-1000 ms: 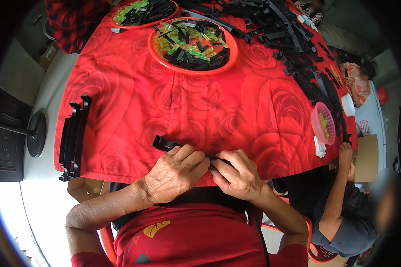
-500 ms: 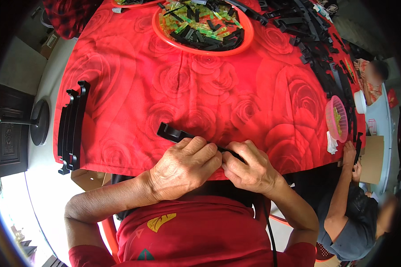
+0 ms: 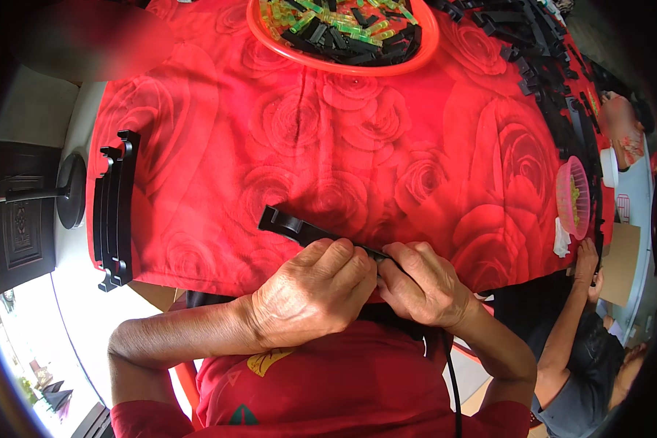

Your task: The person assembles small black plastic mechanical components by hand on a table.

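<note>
Both my hands grip one long black plastic bar (image 3: 290,225) with a hooked, notched end pointing up and left. My left hand (image 3: 315,288) is closed around its middle, the fingers bent tightly. Close beside it, my right hand (image 3: 425,283) is closed on the lower right part, which the fingers mostly hide. The bar is held near the table's front edge. Whether a smaller piece sits between the fingertips cannot be made out. Several similar black bars (image 3: 114,212) lie side by side at the table's left edge.
A red tray (image 3: 343,68) of small black pieces and yellow-green clear vials stands at the far middle of the red rose-patterned tablecloth (image 3: 219,139). Black parts (image 3: 544,66) pile up at the far right, near a pink basket (image 3: 573,197). A co-worker's hands (image 3: 588,264) are at the right edge.
More of the bar shows beyond my left hand, and my hands sit slightly lower and further right. The view has shifted a little. A blurred shape now appears at the far left.
</note>
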Motion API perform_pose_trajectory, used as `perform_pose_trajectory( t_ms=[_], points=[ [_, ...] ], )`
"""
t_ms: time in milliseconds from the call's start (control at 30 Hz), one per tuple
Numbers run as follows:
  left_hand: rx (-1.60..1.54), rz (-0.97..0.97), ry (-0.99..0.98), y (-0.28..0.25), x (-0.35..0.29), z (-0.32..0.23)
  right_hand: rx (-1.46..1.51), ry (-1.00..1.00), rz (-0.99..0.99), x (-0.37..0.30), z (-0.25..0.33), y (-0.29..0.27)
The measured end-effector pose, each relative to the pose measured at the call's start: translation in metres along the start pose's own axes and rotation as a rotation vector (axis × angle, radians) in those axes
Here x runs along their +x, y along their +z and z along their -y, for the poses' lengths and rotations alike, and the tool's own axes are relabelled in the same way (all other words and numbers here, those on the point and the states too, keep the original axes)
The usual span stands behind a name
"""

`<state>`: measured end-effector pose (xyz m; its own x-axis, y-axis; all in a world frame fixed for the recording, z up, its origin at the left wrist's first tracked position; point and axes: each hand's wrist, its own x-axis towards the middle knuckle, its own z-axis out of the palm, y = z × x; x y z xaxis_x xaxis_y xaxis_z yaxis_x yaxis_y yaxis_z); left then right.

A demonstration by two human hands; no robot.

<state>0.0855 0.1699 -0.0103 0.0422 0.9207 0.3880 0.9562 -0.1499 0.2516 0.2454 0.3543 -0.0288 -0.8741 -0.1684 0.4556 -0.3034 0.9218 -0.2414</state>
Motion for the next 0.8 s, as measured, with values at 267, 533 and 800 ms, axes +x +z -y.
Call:
perform_pose_trajectory(
  t_ms=[267,533,800],
  points=[
    [-0.005,-0.016,0.022,0.001,0.006,0.003,-0.030,0.000,-0.029,0.003,-0.001,0.003],
    [-0.083,-0.028,0.044,-0.004,0.005,0.015,0.013,0.008,-0.071,-0.001,-0.002,0.005],
    [-0.031,0.054,0.078,-0.006,0.010,0.011,-0.034,-0.049,0.039,0.007,-0.003,-0.005]
  ],
)
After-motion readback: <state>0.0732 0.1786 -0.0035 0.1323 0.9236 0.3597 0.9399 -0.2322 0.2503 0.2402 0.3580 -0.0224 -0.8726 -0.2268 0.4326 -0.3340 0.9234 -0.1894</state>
